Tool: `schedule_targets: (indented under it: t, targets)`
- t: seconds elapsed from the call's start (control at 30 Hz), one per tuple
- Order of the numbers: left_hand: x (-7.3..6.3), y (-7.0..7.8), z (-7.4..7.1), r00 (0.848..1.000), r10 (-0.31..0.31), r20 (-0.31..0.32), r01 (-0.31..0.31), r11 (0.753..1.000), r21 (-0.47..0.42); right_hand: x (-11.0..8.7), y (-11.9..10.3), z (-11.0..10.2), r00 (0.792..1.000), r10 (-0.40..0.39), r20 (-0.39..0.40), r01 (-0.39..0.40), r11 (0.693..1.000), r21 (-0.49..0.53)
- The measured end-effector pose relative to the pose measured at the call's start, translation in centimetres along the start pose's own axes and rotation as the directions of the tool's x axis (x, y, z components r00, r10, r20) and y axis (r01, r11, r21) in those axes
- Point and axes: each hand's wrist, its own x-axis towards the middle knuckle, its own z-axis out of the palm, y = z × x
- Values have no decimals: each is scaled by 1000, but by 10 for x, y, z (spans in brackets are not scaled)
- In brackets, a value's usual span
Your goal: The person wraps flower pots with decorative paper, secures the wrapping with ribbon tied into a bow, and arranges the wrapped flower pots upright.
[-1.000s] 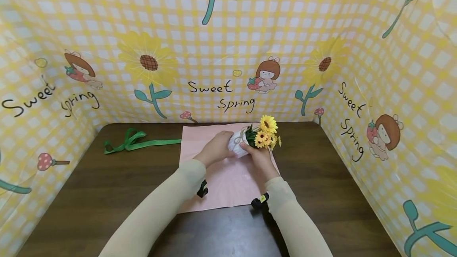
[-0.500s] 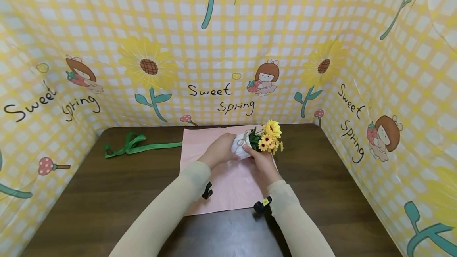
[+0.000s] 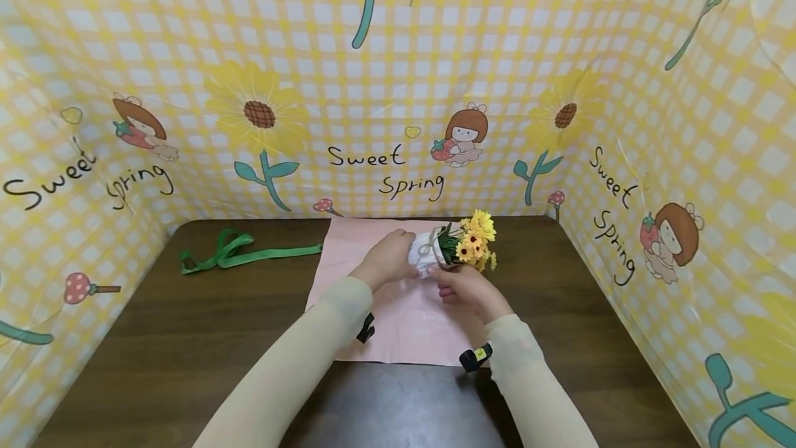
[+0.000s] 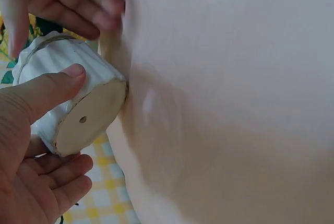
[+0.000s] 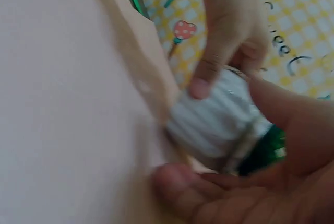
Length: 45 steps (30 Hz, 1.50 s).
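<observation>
A white ribbed flowerpot point(image 3: 423, 256) lies tilted on its side over a pink sheet of paper point(image 3: 401, 323), twine tied round its neck. Yellow flowers point(image 3: 476, 239) and green leaves stick out of it to the right. My left hand point(image 3: 387, 258) grips the pot near its base, thumb on one side and fingers on the other. In the left wrist view, the pale underside point(image 4: 91, 119) with a small hole faces the camera. Beside the pot's rim is my right hand point(image 3: 470, 289), its thumb and fingers spread apart and blurred in the wrist views.
A green ribbon point(image 3: 267, 254) lies on the dark wooden table point(image 3: 155, 344), its end reaching the paper's left edge. Yellow checked cloth point(image 3: 373, 88) walls in the table's back and sides. A black strap device point(image 3: 475, 358) sits at the right wrist.
The pot has shifted slightly right with my left hand. My right hand has loosened from the pot and moved down and right, and the paper's left edge has shifted.
</observation>
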Motion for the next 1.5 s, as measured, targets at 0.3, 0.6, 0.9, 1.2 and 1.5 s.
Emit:
schedule_targets:
  t: [0.3,0.6,0.9,1.2,1.5]
  targets:
    - [3,9,2,997,72,2,-72,994,83,-32,-42,-12,922,-346,174,386,778,-495]
    - [9,20,3,992,128,11,-129,983,127,-16,-67,-16,843,-532,72,406,545,-734]
    - [9,18,5,990,141,22,-143,981,127,7,-54,-22,896,-425,131,345,478,-807]
    - [9,18,4,987,159,7,-159,979,132,11,-51,-19,902,-412,129,321,441,-838]
    - [10,21,5,986,166,16,-167,975,145,12,-52,-15,894,-427,137,328,415,-849]
